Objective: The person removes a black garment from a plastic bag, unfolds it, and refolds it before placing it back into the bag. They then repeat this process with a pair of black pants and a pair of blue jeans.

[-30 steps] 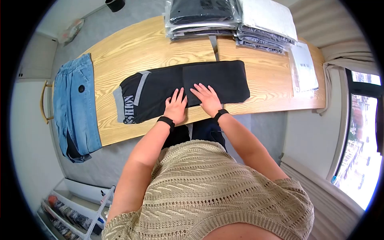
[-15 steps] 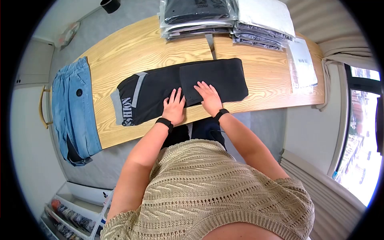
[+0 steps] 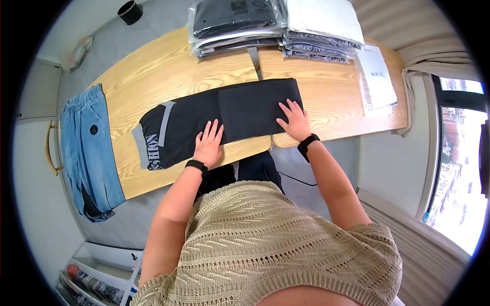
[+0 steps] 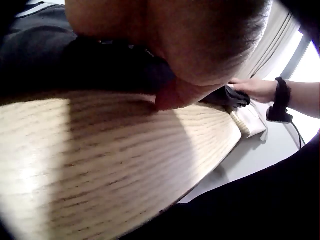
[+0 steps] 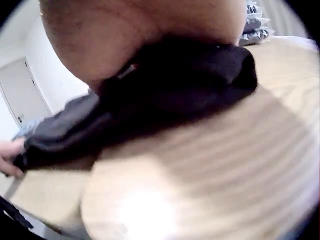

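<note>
- Two hands on the black garment (image 3: 245, 107), which lies flat across the middle of the wooden table (image 3: 153, 71), close to its near edge.
- Left hand (image 3: 208, 144): open palm, fingers straight, pressing the single-layer part at the near edge, mid-garment.
- Right hand (image 3: 295, 121): also flat with fingers spread, pressing the near right corner of the doubled-over part.
- Progress, my read: one fold is done, with the right end laid back over the middle. The left end with the grey band (image 3: 162, 118) is not yet folded in, so roughly halfway.
- Writing: white block capitals (image 3: 153, 148) beside that band. Only part shows and it looks like "…SHION"; can't confirm the whole word.
- Flat clear bag (image 3: 375, 76) at far right has a small printed label, too small to read.
- Also there: bagged garment stacks (image 3: 240, 23) at the far edge, denim shorts (image 3: 89, 148) at the left end.
</note>
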### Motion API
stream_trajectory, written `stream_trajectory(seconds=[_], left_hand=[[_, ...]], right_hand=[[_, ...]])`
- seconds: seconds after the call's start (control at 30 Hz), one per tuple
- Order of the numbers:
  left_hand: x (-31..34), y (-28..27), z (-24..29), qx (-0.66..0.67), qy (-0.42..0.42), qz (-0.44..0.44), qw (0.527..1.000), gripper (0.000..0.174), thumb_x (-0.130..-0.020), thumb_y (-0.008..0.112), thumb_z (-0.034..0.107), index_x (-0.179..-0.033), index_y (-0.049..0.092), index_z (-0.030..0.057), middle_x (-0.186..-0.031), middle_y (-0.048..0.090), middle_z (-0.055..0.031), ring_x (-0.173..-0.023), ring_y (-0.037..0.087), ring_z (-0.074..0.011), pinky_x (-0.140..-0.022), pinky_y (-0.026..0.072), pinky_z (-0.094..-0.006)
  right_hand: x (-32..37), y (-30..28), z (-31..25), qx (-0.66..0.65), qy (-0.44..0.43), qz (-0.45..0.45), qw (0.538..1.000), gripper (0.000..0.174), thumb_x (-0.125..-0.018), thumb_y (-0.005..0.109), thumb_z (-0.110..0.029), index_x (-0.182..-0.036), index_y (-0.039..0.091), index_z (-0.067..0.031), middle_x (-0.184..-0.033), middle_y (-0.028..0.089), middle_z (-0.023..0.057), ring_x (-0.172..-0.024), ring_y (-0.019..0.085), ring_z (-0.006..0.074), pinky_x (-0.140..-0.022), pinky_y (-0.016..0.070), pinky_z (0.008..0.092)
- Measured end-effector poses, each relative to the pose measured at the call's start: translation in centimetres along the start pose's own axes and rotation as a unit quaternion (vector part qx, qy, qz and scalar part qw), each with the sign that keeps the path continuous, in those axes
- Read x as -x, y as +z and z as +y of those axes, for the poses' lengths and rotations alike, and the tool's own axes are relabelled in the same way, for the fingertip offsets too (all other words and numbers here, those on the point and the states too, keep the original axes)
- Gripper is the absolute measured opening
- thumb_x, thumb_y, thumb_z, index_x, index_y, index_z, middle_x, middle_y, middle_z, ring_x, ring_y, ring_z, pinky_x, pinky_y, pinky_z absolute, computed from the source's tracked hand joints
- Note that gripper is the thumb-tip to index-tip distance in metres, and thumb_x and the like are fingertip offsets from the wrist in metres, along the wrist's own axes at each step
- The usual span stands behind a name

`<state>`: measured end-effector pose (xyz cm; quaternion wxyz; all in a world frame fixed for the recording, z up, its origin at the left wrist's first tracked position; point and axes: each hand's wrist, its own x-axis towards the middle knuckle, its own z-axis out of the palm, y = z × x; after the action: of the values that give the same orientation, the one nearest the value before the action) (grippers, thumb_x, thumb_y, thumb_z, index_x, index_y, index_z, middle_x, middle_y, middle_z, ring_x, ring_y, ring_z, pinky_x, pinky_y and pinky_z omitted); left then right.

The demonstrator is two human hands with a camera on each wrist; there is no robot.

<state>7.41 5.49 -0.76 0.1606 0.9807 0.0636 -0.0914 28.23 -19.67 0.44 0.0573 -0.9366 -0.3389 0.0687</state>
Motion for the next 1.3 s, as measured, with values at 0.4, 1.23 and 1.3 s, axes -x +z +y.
stream_trajectory(seconds=[0.4, 1.23, 1.3], left_hand=[[-0.2, 0.2, 0.7, -0.030, -0.015, -0.019, 0.999, 0.075, -0.070, 0.061, 0.010, -0.140, 0.034, 0.0070, -0.151, 0.019, -0.0121, -0.139, 0.018, -0.0308, -0.105, 0.0269, -0.0518], [1.2, -2.0, -4.4, 0.180, -0.018, 0.086, 0.980, 0.063, -0.072, 0.059, 0.008, -0.133, 0.042, 0.0069, -0.139, 0.038, -0.0173, -0.129, 0.035, -0.0343, -0.104, 0.0313, -0.0453], [3.5, -2.9, -7.9, 0.143, -0.109, 0.225, 0.958, 0.055, -0.074, 0.061, 0.009, -0.127, 0.046, 0.0037, -0.126, 0.049, -0.0189, -0.117, 0.046, -0.0365, -0.098, 0.0379, -0.0440]], right_hand=[[-12.8, -1.0, 7.5, -0.166, 0.017, -0.062, 0.984, 0.055, -0.079, 0.067, -0.043, -0.118, 0.058, -0.0044, -0.124, 0.055, 0.0162, -0.113, 0.051, 0.0332, -0.097, 0.0408, 0.0391], [1.9, 2.5, -14.1, -0.146, -0.212, -0.016, 0.966, 0.055, -0.085, 0.060, -0.031, -0.135, 0.043, -0.0168, -0.145, 0.034, 0.0080, -0.135, 0.031, 0.0249, -0.107, 0.0253, 0.0505], [2.2, 3.7, -13.9, -0.122, -0.223, -0.012, 0.967, 0.055, -0.085, 0.060, -0.031, -0.135, 0.043, -0.0172, -0.146, 0.033, 0.0073, -0.135, 0.030, 0.0242, -0.107, 0.0246, 0.0505]])
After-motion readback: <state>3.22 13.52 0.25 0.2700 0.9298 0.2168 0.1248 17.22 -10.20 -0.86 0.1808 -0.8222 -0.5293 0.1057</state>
